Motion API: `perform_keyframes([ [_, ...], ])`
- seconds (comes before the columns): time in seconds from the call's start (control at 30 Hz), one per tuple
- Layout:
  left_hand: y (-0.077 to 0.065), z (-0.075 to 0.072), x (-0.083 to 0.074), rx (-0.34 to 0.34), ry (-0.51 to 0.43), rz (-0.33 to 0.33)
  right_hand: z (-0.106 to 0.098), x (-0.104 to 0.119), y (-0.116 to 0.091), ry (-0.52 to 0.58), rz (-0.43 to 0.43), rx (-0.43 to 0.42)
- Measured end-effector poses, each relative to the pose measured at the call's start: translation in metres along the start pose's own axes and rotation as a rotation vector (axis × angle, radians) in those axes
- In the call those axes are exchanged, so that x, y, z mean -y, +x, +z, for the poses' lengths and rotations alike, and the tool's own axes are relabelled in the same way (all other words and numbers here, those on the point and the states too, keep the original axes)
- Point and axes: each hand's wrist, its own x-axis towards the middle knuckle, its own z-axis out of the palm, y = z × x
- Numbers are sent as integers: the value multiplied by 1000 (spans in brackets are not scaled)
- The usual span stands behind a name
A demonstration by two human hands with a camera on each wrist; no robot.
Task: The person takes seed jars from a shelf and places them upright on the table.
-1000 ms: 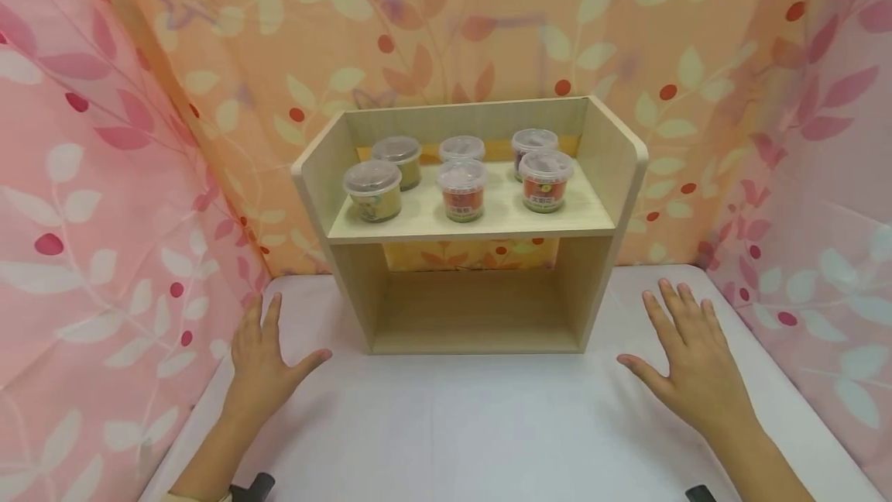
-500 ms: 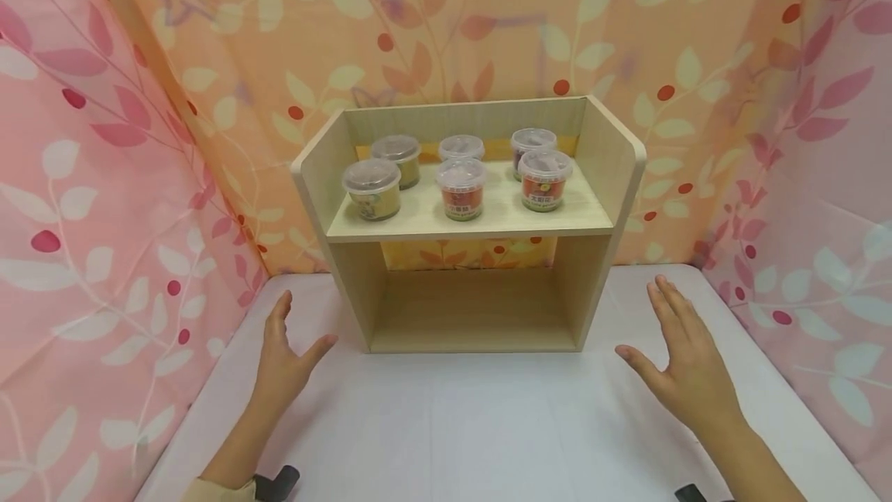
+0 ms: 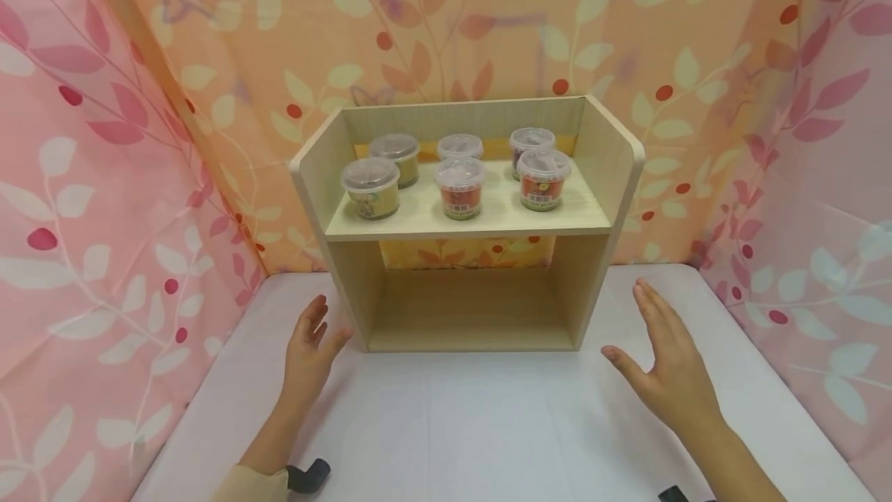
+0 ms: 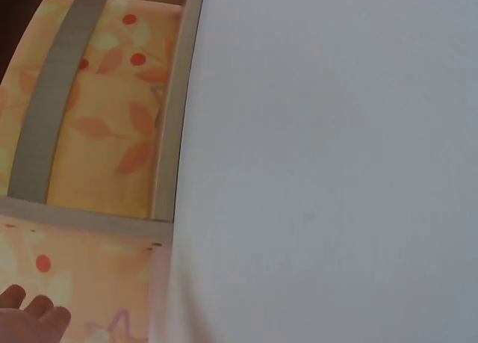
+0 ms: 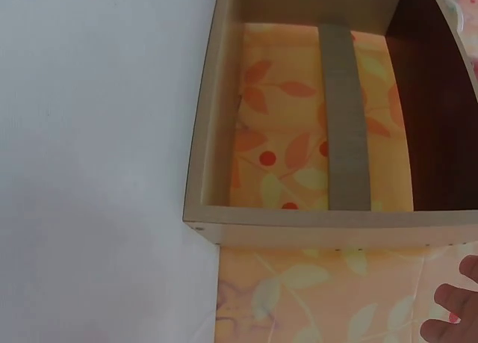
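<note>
A small pale wooden shelf unit (image 3: 474, 235) stands on the white table, with several lidded plastic cups on its upper board. At the left are two yellowish cups, the front one (image 3: 372, 189) with a greyish lid. A red-labelled cup (image 3: 460, 189) sits front middle, and another red-labelled cup (image 3: 543, 180) front right; more cups stand behind them. My left hand (image 3: 310, 355) is just left of the unit's base, fingers loosely bent, holding nothing. On the other side my right hand (image 3: 672, 370) is held with straight fingers and thumb spread, apart from the unit.
The lower compartment (image 3: 474, 308) of the unit faces me, with a gap at its back. Patterned orange cloth (image 3: 446, 22) hangs behind; pink cloth hangs on the left (image 3: 104, 254) and right. White table surface (image 3: 474, 424) lies in front of the unit.
My left hand has moved right, toward the unit, turning with its fingers more bent. My right hand has shifted slightly left. The cups and unit have stayed in place.
</note>
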Motion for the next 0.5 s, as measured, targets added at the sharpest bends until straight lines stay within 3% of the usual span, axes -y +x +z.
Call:
perform_keyframes([
  [0.17, 4, 12, 9, -21, -121, -9, 2, 4, 2, 28, 9, 8],
  [0.5, 2, 22, 17, -37, -194, -75, 2, 14, 5, 80, 59, 44],
])
